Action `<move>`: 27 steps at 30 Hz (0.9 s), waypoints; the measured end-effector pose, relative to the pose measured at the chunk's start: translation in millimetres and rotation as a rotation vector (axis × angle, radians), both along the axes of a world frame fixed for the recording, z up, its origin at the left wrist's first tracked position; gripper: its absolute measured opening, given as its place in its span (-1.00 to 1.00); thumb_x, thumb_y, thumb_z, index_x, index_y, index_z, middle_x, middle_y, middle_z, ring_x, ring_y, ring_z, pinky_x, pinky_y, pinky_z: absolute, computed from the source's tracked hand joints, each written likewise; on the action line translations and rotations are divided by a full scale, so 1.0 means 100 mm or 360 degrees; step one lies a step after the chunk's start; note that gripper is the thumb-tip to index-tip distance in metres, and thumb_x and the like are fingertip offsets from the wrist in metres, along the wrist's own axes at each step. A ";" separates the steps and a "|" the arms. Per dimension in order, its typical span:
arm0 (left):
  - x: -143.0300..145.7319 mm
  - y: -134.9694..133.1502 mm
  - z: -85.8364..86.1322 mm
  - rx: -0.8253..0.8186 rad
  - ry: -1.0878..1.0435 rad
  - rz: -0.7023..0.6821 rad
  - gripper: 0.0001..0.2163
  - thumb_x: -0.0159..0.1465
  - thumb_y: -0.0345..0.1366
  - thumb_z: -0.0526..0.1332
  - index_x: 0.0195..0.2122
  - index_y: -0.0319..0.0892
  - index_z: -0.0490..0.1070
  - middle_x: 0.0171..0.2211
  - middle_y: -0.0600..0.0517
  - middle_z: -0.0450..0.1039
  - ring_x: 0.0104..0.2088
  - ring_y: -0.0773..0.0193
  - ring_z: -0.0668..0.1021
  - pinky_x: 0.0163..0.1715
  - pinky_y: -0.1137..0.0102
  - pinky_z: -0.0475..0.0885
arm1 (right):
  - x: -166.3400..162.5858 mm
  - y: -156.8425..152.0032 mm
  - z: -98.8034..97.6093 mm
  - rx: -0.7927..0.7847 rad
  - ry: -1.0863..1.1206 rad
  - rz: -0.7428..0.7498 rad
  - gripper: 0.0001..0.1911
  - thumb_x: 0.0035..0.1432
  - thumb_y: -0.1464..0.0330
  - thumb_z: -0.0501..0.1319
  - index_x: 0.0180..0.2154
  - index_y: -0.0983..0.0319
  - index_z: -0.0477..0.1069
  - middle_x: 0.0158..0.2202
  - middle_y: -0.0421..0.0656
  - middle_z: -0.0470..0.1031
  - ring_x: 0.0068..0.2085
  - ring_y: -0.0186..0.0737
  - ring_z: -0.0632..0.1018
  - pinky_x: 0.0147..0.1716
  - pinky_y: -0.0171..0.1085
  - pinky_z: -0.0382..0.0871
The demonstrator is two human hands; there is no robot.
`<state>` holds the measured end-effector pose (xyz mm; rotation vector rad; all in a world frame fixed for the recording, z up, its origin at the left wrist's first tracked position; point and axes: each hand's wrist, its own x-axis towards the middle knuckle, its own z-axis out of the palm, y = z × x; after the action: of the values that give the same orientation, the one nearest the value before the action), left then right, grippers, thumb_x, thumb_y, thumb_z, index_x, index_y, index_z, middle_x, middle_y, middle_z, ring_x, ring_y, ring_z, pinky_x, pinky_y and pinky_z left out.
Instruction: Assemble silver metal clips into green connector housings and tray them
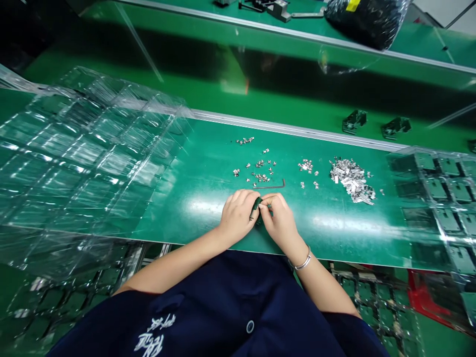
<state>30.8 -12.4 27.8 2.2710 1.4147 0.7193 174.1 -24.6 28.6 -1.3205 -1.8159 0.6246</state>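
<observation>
My left hand point(237, 214) is closed around a small dark green part point(255, 208), held just above the near side of the green table. From the other side my right hand point(278, 220) meets it, thumb and forefinger pinched together at the part's upper end. Whatever those fingertips hold is too small to make out. Just beyond my hands lies an L-shaped hex key point(270, 187). Small shiny metal fittings point(261, 177) are scattered past it in loose groups.
Right of centre sits a heap of flat silver pieces point(351, 179), with a smaller cluster point(305, 165) beside it. Clear compartment trays stand left point(85, 148) and right point(442, 198), the right one holding dark green parts. Two dark housings point(354, 121) rest behind the metal rail point(260, 126).
</observation>
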 end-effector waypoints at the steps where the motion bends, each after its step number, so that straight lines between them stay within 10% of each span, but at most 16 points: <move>1: 0.01 0.00 -0.02 0.0018 -0.0001 0.0023 -0.77 0.25 -0.40 0.06 -0.06 -0.18 0.30 -0.13 -0.10 0.43 -0.08 0.08 0.43 -0.12 0.23 0.35 | 0.00 0.01 -0.01 -0.0008 -0.0019 -0.0017 -0.90 0.24 0.46 0.04 -0.33 0.17 0.24 -0.29 -0.10 0.37 -0.21 -0.15 0.45 -0.25 -0.17 0.41; 27: -0.13 0.27 0.11 -0.0670 -0.0155 -0.0090 -0.93 0.13 -0.31 0.07 -0.38 -0.11 0.31 -0.41 0.10 0.46 -0.38 0.24 0.47 -0.43 0.41 0.30 | -0.04 0.11 0.12 -0.0068 -0.0643 0.0230 -0.87 0.22 0.53 -0.01 -0.27 0.25 0.26 -0.31 -0.05 0.36 -0.28 -0.08 0.33 -0.24 -0.15 0.34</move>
<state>18.3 14.9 38.9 1.9148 1.3069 0.4546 169.9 -13.5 40.8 -1.4299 -2.2498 0.4988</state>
